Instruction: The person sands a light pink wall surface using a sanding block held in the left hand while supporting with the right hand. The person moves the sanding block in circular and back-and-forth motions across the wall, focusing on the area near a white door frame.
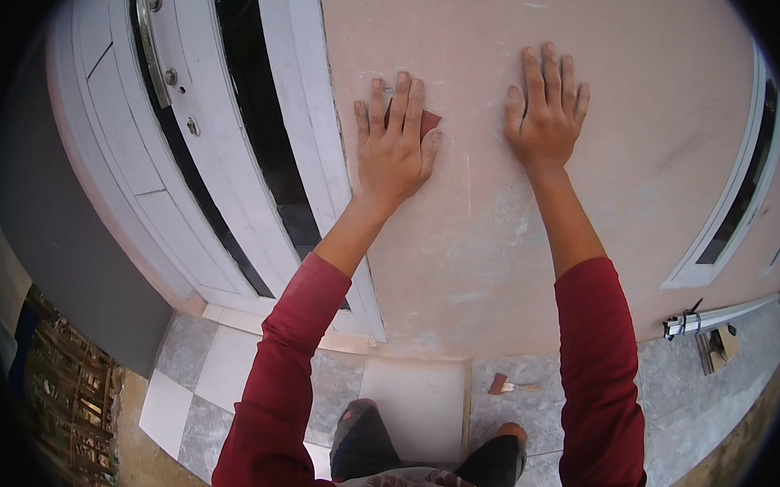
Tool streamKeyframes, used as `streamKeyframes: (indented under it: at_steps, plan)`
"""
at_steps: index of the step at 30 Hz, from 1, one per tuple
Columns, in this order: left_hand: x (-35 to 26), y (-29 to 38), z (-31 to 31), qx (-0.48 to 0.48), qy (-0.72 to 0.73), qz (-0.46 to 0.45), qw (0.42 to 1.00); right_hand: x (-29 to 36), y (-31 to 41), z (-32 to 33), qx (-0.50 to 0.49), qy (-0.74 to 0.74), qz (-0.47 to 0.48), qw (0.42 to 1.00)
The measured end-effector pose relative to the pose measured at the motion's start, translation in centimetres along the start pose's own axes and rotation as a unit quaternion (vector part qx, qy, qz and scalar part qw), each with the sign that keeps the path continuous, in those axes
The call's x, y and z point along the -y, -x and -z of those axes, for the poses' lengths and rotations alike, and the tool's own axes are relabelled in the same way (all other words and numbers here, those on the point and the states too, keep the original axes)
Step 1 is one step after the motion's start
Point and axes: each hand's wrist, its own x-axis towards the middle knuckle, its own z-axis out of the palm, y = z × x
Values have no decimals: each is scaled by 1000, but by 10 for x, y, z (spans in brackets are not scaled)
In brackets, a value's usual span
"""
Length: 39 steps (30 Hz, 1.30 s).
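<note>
My left hand (396,142) lies flat against a pink plastered wall (454,259), close to the white door frame (305,96). Under its fingers is a piece of reddish-brown sandpaper (430,122), pressed to the wall and mostly covered by the hand. My right hand (547,113) rests palm-down on the wall farther right, fingers spread, with nothing visible in it. Pale dust coats the fingertips of both hands. Whitish patches and scratch marks show on the wall between and below them.
At left stands a white door (185,156) with a metal pull handle (154,47) and dark glass strips. A narrow window (734,200) is at right. On the tiled floor (415,408) lie a scraper-like tool (521,387), a reddish-brown piece (498,383) and bundled metal profiles (720,316).
</note>
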Motion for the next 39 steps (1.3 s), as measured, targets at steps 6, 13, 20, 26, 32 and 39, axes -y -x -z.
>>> streamKeyframes:
  at_steps: [6, 13, 20, 26, 32, 39]
  plan:
    - [45, -116, -35, -132, 9, 28, 991, 0, -5, -10, -8, -4, 9, 1000]
    - [29, -19, -18, -31, -5, -1, 1000, 0, -5, -9, -1, 5, 9, 1000]
    - [62, -161, -17, -132, -75, 44, 987, -2, -5, -10, 0, 6, 15, 1000]
    - [42, -63, -6, -27, -22, 19, 999, 0, -5, -8, -3, -2, 14, 1000]
    - [81, -150, -18, -154, -43, 5, 987, -1, -5, -10, -3, 3, 20, 1000]
    - [58, -98, -12, -119, 29, 31, 992, -2, -1, -9, 0, -3, 24, 1000]
